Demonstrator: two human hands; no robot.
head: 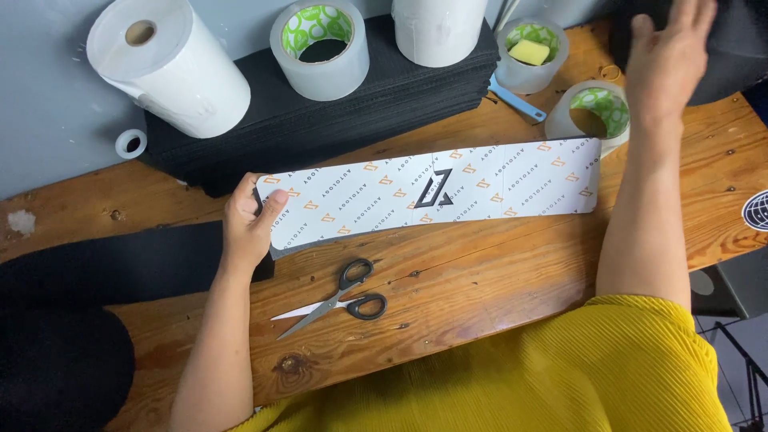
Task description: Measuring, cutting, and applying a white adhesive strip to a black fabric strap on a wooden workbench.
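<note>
Wooden table (496, 272), right hand (668, 64) blurred

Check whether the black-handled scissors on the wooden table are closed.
No, the black-handled scissors lie with blades parted on the wooden table.

Left hand (248, 220): forearm comes up from the bottom edge, slightly angled right, wrist straight. Fingers curled, thumb on top pressing down toward them, pinch grip closed on a sheet edge. Knuckles face left, back of hand partly toward camera.

Right hand (668, 56): arm extended far forward, bare forearm runs nearly vertical from the yellow sleeve (560, 368) up to the top right. Palm faces down and away, fingers spread and straight, slightly motion-blurred. Holding nothing; contact under the palm can't be told. Hands well apart, both elbows low near the torso.
</note>
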